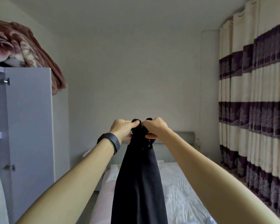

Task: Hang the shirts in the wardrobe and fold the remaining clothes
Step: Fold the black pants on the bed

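A long black garment (138, 183) hangs straight down in front of me, above the bed. Both my arms are stretched out at chest height. My left hand (122, 129), with a dark band on the wrist, grips the garment's bunched top edge from the left. My right hand (155, 127) grips the same top edge from the right, and the two hands almost touch. The wardrobe (29, 126) stands at the left with its door open; its inside is mostly out of view.
A bed with a white sheet (181, 191) and a grey headboard (183, 139) lies ahead below the garment. A folded floral blanket (19, 47) sits on top of the wardrobe. Purple and cream curtains (255, 110) cover the right wall.
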Demonstrator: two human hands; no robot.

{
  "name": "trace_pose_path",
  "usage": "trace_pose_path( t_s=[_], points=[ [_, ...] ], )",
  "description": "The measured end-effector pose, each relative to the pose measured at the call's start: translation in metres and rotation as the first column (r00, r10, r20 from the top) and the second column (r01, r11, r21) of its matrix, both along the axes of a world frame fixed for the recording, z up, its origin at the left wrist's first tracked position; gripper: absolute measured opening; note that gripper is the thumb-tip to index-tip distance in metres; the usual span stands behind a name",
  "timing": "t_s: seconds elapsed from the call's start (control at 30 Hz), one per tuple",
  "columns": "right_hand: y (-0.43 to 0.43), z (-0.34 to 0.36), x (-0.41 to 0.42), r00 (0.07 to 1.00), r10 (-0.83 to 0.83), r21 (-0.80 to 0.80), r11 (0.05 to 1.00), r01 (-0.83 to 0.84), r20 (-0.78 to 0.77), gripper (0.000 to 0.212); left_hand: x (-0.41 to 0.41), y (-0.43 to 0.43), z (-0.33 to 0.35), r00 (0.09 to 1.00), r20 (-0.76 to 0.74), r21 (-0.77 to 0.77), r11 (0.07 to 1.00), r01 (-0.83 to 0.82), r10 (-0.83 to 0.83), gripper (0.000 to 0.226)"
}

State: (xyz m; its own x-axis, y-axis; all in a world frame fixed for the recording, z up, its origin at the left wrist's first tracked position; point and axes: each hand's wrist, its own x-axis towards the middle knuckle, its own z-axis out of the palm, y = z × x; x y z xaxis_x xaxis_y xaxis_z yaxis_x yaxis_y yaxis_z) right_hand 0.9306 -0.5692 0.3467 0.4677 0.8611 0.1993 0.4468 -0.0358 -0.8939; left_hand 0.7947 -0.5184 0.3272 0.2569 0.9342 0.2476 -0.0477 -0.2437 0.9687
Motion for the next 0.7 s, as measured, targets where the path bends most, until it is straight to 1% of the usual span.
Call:
trace_pose_path(
  t_s=[0.03,0.1,0.17,0.23,0.27,0.3,0.33,0.37,0.4,0.43,0.47,0.5,0.53,0.57,0.6,0.63,0.67,0.7],
  points=[
    [0.001,0.001,0.001,0.997,0.021,0.019,1.000,-0.020,-0.074,0.015,0.001,0.000,0.002,1.000,-0.001,0.019,1.000,0.002,-0.002,0.025],
    [-0.001,0.001,0.002,0.964,0.126,0.070,0.991,-0.112,-0.235,0.020,0.000,-0.003,0.007,1.000,-0.009,0.051,0.999,0.004,-0.004,0.024],
    [-0.009,0.003,0.002,0.910,0.245,0.135,0.968,-0.211,-0.334,0.028,-0.003,-0.003,0.009,0.998,-0.043,0.067,0.996,0.057,-0.054,0.036],
    [-0.018,0.005,0.003,0.858,0.314,0.150,0.949,-0.277,-0.407,0.042,-0.007,-0.004,0.008,0.986,-0.127,0.098,0.988,0.116,-0.103,0.044],
    [-0.022,0.005,0.006,0.837,0.344,0.131,0.939,-0.319,-0.426,0.048,-0.008,-0.002,0.005,0.977,-0.201,0.157,0.982,0.105,-0.072,0.048],
    [-0.025,0.001,0.011,0.829,0.369,0.107,0.928,-0.358,-0.420,0.049,-0.010,0.000,0.001,0.964,-0.267,0.231,0.972,0.048,0.015,0.047],
    [-0.027,-0.003,0.015,0.831,0.387,0.093,0.919,-0.383,-0.400,0.047,-0.012,0.002,-0.002,0.956,-0.273,0.295,0.955,-0.024,0.109,0.041],
    [-0.026,-0.011,0.023,0.851,0.373,0.097,0.926,-0.364,-0.371,0.041,-0.015,0.005,-0.006,0.961,-0.230,0.325,0.943,-0.073,0.154,0.032],
    [-0.023,-0.020,0.031,0.884,0.324,0.128,0.946,-0.297,-0.337,0.038,-0.018,0.008,-0.007,0.976,-0.169,0.315,0.946,-0.079,0.138,0.026],
    [-0.020,-0.030,0.040,0.922,0.233,0.162,0.968,-0.190,-0.310,0.042,-0.022,0.010,-0.008,0.991,-0.108,0.276,0.960,-0.046,0.079,0.025],
    [-0.017,-0.039,0.046,0.944,0.143,0.178,0.980,-0.092,-0.299,0.057,-0.027,0.011,-0.007,0.998,-0.063,0.238,0.971,0.010,0.006,0.026],
    [-0.017,-0.047,0.051,0.951,0.111,0.152,0.986,-0.069,-0.287,0.075,-0.031,0.012,-0.006,0.997,-0.046,0.216,0.974,0.063,-0.054,0.028],
    [-0.018,-0.053,0.053,0.944,0.169,0.098,0.984,-0.147,-0.284,0.087,-0.035,0.012,-0.005,0.995,-0.043,0.204,0.974,0.093,-0.086,0.028],
    [-0.021,-0.056,0.052,0.914,0.292,0.043,0.956,-0.292,-0.283,0.090,-0.039,0.014,-0.005,0.995,-0.032,0.197,0.975,0.099,-0.095,0.028],
    [-0.023,-0.058,0.050,0.872,0.407,0.025,0.909,-0.417,-0.272,0.086,-0.045,0.014,-0.003,0.996,-0.009,0.193,0.977,0.091,-0.091,0.027],
    [-0.026,-0.057,0.048,0.863,0.449,0.037,0.890,-0.454,-0.229,0.077,-0.051,0.013,-0.001,0.997,0.013,0.191,0.979,0.078,-0.082,0.027],
    [-0.030,-0.052,0.044,0.887,0.435,0.085,0.900,-0.427,-0.156,0.066,-0.056,0.010,0.002,0.997,0.015,0.197,0.978,0.069,-0.073,0.027],
    [-0.030,-0.045,0.040,0.934,0.353,0.136,0.930,-0.342,-0.062,0.055,-0.063,0.010,0.006,0.998,-0.015,0.217,0.974,0.065,-0.063,0.029]
  ],
)
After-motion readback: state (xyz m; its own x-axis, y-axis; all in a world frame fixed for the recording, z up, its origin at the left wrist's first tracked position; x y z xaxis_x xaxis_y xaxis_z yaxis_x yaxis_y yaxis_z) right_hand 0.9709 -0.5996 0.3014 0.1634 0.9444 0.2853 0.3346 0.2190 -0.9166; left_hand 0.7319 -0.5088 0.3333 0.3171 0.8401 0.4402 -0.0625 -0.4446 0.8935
